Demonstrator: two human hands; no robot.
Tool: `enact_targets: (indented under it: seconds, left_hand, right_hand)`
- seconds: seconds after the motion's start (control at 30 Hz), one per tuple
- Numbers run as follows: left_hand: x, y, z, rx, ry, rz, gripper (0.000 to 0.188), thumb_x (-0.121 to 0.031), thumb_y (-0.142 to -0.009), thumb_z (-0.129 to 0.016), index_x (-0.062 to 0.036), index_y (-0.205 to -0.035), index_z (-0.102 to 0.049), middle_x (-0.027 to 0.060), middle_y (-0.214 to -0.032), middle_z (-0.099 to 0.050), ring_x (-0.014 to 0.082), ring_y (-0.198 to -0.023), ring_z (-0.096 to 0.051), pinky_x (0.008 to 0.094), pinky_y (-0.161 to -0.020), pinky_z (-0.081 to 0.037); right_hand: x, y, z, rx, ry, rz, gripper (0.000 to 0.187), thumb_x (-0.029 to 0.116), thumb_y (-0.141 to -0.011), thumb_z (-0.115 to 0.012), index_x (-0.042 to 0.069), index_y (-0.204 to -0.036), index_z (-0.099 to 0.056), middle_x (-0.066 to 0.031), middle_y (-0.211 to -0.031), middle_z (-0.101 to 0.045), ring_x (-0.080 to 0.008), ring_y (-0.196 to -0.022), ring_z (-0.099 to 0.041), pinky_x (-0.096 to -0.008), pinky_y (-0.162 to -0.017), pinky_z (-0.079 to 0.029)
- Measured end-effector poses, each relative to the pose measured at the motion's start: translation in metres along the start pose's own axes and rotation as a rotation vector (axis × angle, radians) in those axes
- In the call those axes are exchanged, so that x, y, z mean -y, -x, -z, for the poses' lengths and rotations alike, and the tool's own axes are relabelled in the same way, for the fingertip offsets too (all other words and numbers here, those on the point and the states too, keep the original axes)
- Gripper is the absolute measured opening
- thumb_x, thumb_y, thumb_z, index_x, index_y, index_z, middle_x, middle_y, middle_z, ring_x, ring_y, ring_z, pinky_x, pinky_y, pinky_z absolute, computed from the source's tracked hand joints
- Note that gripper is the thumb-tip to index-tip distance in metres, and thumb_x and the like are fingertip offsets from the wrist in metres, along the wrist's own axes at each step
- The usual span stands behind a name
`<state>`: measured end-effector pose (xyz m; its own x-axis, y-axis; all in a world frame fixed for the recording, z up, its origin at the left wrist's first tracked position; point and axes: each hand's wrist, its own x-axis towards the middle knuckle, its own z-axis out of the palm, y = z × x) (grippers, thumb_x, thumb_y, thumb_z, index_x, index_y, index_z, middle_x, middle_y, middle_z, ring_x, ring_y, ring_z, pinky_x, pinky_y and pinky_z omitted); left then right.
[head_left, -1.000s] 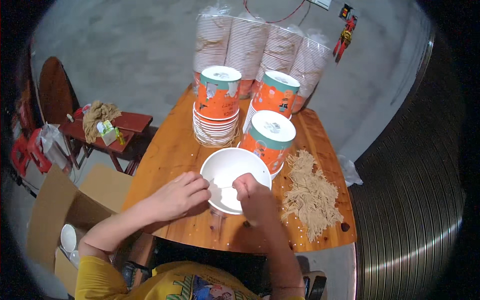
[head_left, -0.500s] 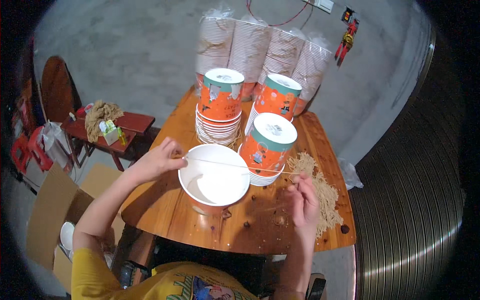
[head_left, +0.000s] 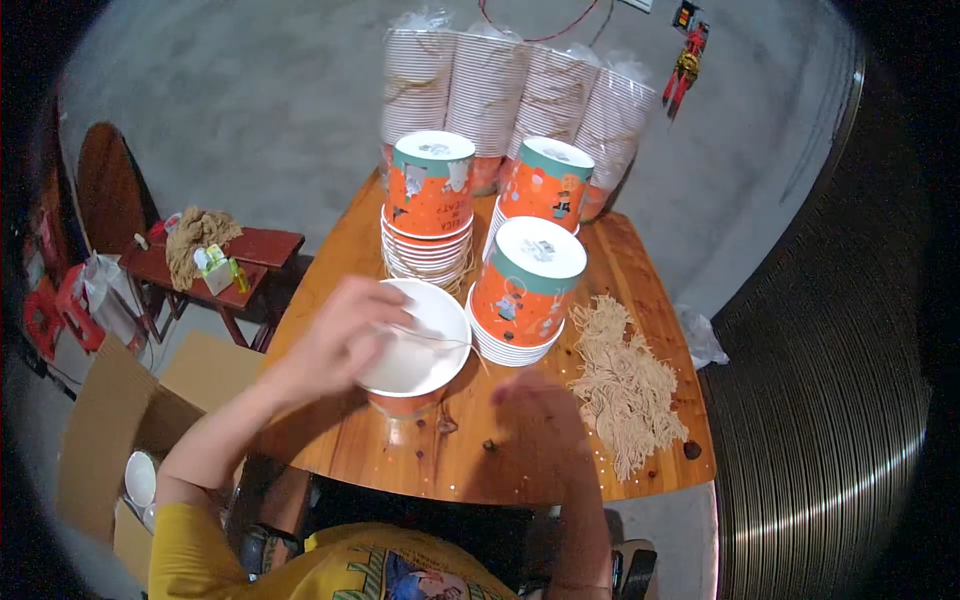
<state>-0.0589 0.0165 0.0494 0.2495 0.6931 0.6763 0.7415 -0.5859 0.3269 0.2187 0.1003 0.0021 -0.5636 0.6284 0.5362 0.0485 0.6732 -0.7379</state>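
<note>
Open orange paper bucket with a white inside [head_left: 420, 372]: upright, left of middle, toward the desk's [head_left: 400, 465] front edge.
Thin tan string [head_left: 440, 341]: crosses the bucket's mouth and runs past its right rim; I see no knot, so I judge this one unfinished.
My left grip [head_left: 345, 340]: over the left rim, fingers curled but blurred; I cannot tell whether it pinches the string.
My right grip [head_left: 545, 405]: near the string's right end, too blurred to tell spread from pinching.
Upturned orange-and-teal bucket stack [head_left: 430, 210]: behind, string loops around its rims; those look done.
Heap of loose tan strings [head_left: 628, 395]: by the right edge, not yet used.
Nearer upturned orange-and-teal stack [head_left: 527, 290]: just beside my bucket, crowding its right.
Clear-wrapped white-rimmed stacks [head_left: 485, 90]: along the far edge.
</note>
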Motion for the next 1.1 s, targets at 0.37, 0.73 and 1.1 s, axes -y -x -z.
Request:
enact_targets:
  seconds: [0.37, 0.73, 1.1]
  left_hand:
    - [-0.046, -0.014, -0.036, 0.422, 0.19, -0.249, 0.022, -0.006, -0.083, -0.058, -0.0023, -0.104, -0.052, 0.0104, -0.103, -0.054, 0.0282, -0.097, -0.055, 0.0383, -0.082, -0.046]
    - [-0.033, -0.023, -0.021, 0.195, -0.26, -0.288, 0.024, -0.013, -0.071, -0.065, -0.0049, -0.087, -0.049, 0.0096, -0.084, -0.047, 0.0268, -0.079, -0.051, 0.0362, -0.068, -0.043]
    - [-0.052, -0.041, -0.029, 0.218, -0.453, -0.444, 0.015, -0.016, -0.074, -0.056, -0.0086, -0.085, -0.05, 0.0047, -0.082, -0.047, 0.0198, -0.08, -0.052, 0.031, -0.068, -0.042]
  right_hand:
    - [0.027, -0.009, -0.006, 0.622, -0.279, -0.218, 0.02, 0.012, -0.087, -0.05, 0.003, -0.07, -0.05, -0.0018, -0.06, -0.052, -0.014, -0.059, -0.051, -0.03, -0.057, -0.041]
    - [0.008, 0.002, 0.002, 0.468, -0.074, -0.161, 0.021, 0.015, -0.093, -0.047, 0.003, -0.077, -0.054, -0.0037, -0.076, -0.058, -0.0143, -0.075, -0.056, -0.029, -0.069, -0.044]
    - [0.009, -0.004, -0.029, 0.066, -0.578, -0.304, 0.008, 0.011, -0.093, -0.051, 0.004, -0.098, -0.052, -0.002, -0.083, -0.058, -0.0088, -0.075, -0.054, -0.0243, -0.073, -0.044]
